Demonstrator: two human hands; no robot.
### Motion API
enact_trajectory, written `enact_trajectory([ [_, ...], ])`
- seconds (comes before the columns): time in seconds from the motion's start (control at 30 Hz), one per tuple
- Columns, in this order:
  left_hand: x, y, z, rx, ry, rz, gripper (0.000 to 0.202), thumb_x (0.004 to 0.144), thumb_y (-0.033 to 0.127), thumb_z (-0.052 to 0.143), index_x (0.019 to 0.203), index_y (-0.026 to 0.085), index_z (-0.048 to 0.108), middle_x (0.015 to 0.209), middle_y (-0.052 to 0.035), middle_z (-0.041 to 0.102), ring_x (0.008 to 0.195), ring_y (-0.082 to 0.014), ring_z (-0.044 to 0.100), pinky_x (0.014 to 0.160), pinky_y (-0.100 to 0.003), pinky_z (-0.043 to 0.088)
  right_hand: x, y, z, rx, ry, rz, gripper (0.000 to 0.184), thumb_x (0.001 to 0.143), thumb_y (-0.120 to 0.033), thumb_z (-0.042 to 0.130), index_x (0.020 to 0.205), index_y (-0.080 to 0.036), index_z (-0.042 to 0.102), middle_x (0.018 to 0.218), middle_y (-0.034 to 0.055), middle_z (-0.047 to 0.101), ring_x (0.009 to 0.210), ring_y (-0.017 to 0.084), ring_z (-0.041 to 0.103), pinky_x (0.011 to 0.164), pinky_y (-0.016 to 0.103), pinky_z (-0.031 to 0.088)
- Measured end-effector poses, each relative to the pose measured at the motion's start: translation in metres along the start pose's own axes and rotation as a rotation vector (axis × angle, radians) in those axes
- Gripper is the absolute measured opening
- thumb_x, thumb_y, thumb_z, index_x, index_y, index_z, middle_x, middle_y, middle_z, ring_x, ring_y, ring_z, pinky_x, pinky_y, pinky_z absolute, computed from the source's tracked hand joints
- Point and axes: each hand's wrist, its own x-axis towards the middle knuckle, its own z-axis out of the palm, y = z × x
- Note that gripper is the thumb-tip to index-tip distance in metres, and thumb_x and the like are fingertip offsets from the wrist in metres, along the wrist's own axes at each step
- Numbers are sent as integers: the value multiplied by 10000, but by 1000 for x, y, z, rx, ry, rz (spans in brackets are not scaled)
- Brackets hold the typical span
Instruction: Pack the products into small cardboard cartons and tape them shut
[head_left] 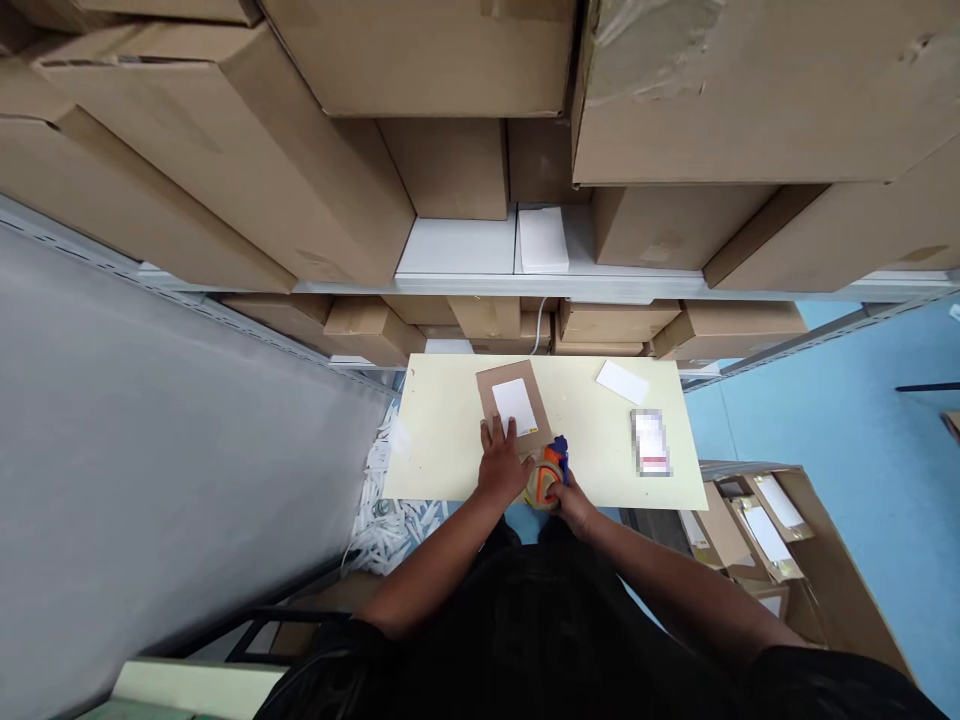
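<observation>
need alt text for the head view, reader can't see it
A person's left hand rests on a flat brown packet with a white label, while the right hand holds an orange-and-blue tape dispenser at the near edge of a pale table. Cardboard boxes crowd the shelves beyond.

The tape dispenser [550, 470] is partly hidden by the right hand [573, 504]; the phone-like item [651, 442] is blurred by pixelation.
</observation>
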Motion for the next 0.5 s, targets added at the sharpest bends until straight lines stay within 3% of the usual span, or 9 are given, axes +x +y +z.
enact_trajectory([
  [0.1, -10, -4, -6, 21, -104, 76, 872, 833, 475, 690, 1564, 116, 377, 1659, -189, 290, 1554, -424, 155, 1222, -563, 281, 22, -51, -25, -28, 46, -23, 674, 601, -315, 607, 1270, -293, 529, 995, 26, 691, 845, 223, 646, 618, 280, 487],
  [0.2, 0, -28, -27, 99, -160, 254, 795, 842, 447, 705, 1543, 189, 430, 1628, -140, 380, 1532, -362, 265, 1224, -513, 290, 52, -108, -57, -172, -16, -37, 687, 576, -248, 598, 1263, -271, 574, 959, 24, 702, 810, 212, 639, 633, 284, 487],
  [0.3, 33, -63, -51, 217, -67, 340, 947, 793, 555, 757, 1594, 265, 342, 1706, -112, 197, 1567, -402, 114, 1236, -616, 150, 78, -148, -79, -267, -38, -17, 645, 545, -178, 623, 1185, -250, 650, 853, 15, 697, 741, 201, 618, 632, 285, 473],
  [0.4, 63, -89, -58, 235, -69, 296, 1020, 783, 668, 721, 1615, 256, 297, 1717, -127, 132, 1571, -418, 54, 1216, -617, 196, 88, -162, -85, -333, -52, -3, 577, 556, -168, 630, 1127, -227, 687, 805, 16, 687, 710, 194, 604, 624, 282, 466],
  [0.5, 70, -97, -47, 193, -39, 268, 1005, 824, 700, 657, 1619, 207, 290, 1718, -137, 120, 1576, -402, 44, 1221, -564, 239, 78, -154, -80, -351, -28, -27, 584, 601, -208, 632, 1184, -231, 669, 864, 29, 698, 738, 190, 606, 609, 262, 457],
])
